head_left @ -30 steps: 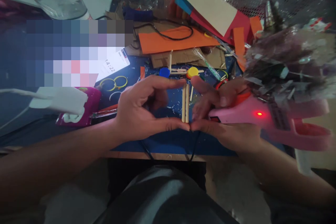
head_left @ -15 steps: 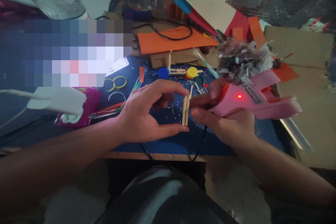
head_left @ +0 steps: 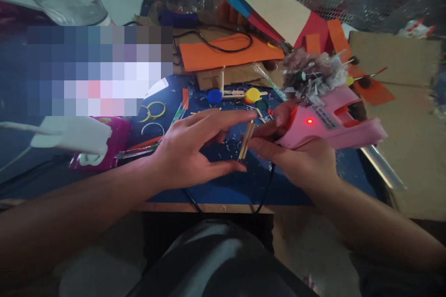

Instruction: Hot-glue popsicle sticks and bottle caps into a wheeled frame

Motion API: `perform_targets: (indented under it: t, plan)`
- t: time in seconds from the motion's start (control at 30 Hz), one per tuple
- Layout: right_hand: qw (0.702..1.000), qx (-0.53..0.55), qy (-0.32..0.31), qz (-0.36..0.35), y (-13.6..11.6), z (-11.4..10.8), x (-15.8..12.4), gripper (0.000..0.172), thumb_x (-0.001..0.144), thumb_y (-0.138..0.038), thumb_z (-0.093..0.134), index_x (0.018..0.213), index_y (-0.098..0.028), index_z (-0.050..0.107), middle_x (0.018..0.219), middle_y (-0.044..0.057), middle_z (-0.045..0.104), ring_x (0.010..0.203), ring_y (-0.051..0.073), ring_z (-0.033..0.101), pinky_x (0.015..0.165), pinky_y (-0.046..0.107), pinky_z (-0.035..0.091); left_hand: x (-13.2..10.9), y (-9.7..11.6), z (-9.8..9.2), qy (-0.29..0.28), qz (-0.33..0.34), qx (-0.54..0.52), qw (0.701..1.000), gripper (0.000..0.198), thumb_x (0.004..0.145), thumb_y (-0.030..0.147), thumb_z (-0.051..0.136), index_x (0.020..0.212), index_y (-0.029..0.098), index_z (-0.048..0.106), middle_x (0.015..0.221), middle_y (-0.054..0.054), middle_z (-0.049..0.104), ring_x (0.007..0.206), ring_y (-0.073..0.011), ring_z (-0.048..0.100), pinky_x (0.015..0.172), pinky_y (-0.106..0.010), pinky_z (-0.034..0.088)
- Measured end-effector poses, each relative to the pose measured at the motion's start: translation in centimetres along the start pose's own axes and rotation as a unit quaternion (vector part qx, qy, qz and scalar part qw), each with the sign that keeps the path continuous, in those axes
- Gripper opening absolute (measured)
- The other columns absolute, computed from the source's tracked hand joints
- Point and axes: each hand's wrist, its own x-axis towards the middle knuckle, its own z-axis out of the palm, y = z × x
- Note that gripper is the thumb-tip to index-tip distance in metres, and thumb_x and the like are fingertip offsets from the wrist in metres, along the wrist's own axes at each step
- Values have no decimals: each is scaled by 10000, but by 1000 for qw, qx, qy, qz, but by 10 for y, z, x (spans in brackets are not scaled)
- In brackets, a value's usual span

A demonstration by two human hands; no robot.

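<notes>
A small bundle of short wooden sticks [head_left: 246, 141] is pinched upright, slightly tilted, between the thumb and a finger of my right hand [head_left: 296, 155]. That same hand also holds a pink hot glue gun [head_left: 331, 123], its red light lit, lying across the palm. My left hand [head_left: 195, 144] is open beside the sticks. Its index finger stretches out above their top end and its thumb lies near their bottom end, with a gap between. Behind the hands lies a stick frame [head_left: 223, 84] with a blue cap [head_left: 214, 97] and a yellow cap [head_left: 252, 95].
A white plug [head_left: 71, 135] sits in a magenta socket block [head_left: 118, 134] at left. Yellow rings [head_left: 156, 109] and scraps lie on the blue tabletop [head_left: 216, 195]. Orange sheet [head_left: 226, 51], cardboard [head_left: 397, 148] and a grey shredded bundle [head_left: 313, 74] surround it. A black cable [head_left: 266, 190] crosses the front edge.
The sticks have passed from my left hand's grip into my right finger and thumb and now tilt. My left fingers have spread apart. The glue gun has shifted slightly left.
</notes>
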Motion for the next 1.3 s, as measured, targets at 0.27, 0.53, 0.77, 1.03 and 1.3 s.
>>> perform_targets:
  t: [0.27, 0.53, 0.77, 1.03, 1.3]
  plan:
    - [1000, -23, -11, 18, 0, 0, 2, 491, 792, -367, 979, 881, -305, 500, 883, -60, 849, 812, 223, 806, 833, 415, 645, 2, 2, -2, 8, 12, 33, 999, 551, 878, 447, 925, 1375, 294, 744, 834, 0, 734, 681, -154, 648, 652, -284, 541]
    - [999, -29, -14, 19, 1, -1, 3, 505, 764, -362, 1000, 889, -294, 515, 912, -32, 861, 843, 240, 810, 805, 400, 622, 2, 0, -5, 29, 23, 37, 999, 595, 894, 604, 865, 1332, 215, 764, 811, 2, 727, 671, -120, 631, 637, -240, 511]
    - [1000, 6, -28, 6, 1, 0, 5, 507, 775, -217, 964, 875, -289, 472, 842, -128, 852, 808, 157, 805, 768, 299, 583, 3, -1, -3, 34, 31, 40, 998, 587, 894, 636, 833, 1311, 226, 784, 726, 29, 677, 624, -113, 612, 611, -234, 505]
    - [1000, 6, -18, 16, 2, 1, 6, 508, 752, -244, 975, 862, -293, 482, 804, -131, 846, 800, 146, 808, 753, 271, 580, 2, -1, -1, 46, 24, 44, 998, 595, 872, 639, 848, 1287, 216, 802, 697, 46, 650, 601, -88, 584, 595, -207, 487]
    - [999, 7, -26, 21, 1, 1, 7, 511, 769, -274, 968, 858, -296, 465, 788, -127, 838, 775, 155, 802, 773, 293, 591, 2, 2, 0, 36, 8, 33, 999, 594, 853, 587, 901, 1284, 191, 797, 722, 48, 680, 594, -80, 565, 590, -209, 479]
